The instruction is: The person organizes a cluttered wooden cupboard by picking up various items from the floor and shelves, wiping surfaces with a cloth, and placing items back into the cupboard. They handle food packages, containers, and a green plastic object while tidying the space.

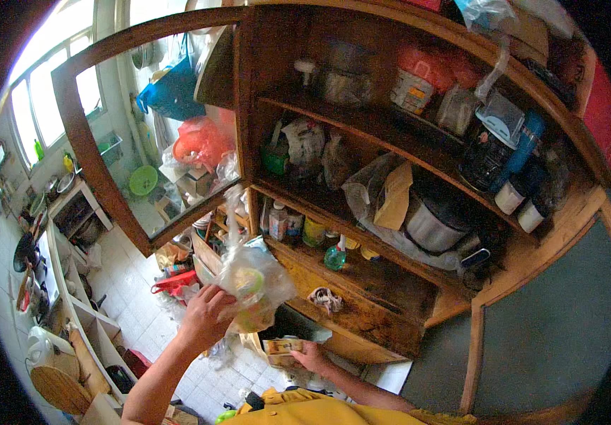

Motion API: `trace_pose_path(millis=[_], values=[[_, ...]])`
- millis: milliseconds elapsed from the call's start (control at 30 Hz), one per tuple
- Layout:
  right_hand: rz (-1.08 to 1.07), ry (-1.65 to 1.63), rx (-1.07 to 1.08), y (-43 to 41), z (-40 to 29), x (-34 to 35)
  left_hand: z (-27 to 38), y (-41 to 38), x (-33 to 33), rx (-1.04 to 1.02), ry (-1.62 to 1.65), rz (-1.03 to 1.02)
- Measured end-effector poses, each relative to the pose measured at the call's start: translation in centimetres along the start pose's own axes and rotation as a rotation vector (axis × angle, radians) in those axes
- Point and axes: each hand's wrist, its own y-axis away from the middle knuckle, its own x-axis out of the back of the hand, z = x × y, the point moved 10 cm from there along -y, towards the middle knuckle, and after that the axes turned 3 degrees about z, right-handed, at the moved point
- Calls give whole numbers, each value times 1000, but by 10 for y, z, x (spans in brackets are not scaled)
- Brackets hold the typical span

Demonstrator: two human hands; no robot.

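Note:
My left hand (205,314) grips a clear plastic bag (271,284) with greenish-yellow contents that I cannot make out. The bag hangs in front of the wooden cabinet's lower shelf, its thin twisted end rising upward. Lower down, my right hand (313,357) holds a small yellowish packet (280,347) that bears writing. Beside the packet is a dark opening (297,324) below the cabinet's front edge, possibly a drawer. A crumpled patterned cloth (325,300) lies on the cabinet's wooden ledge, up and right of the bag.
A glass-paned cabinet door (148,245) stands swung out on the left. Shelves hold a metal pot (435,226), a green-tinted bottle (335,257), jars and bags. Farther left, a counter (79,313) carries kitchenware. A red bag (175,282) and other bags crowd the tiled floor (135,271).

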Motion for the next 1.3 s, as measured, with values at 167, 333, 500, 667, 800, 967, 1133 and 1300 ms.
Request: trace_pose_path(millis=[167, 333, 500, 667, 800, 967, 1133, 1300], values=[[198, -49, -92, 6, 71, 47, 24, -113, 23, -182, -56, 170], [321, -192, -135, 4, 120, 65, 58, -254, 93, -247, -98, 461], [250, -94, -93, -6, 71, 74, 40, -377, 110, -263, -259, 606], [286, -194, -17, -10, 96, 59, -68, -454, 73, -198, -190, 524], [406, 150, 250, 8, 51, 94, -102, -479, 57, -199, -374, 440], [357, 19, -50, 8, 127, 108, -64, -447, 39, -109, -786, 741], [495, -94, 136, 0, 109, 126, -61, -408, 7, 75, -382, 816], [329, -96, -148, -11, 122, 119, -104, -445, -22, 244, -107, 580]])
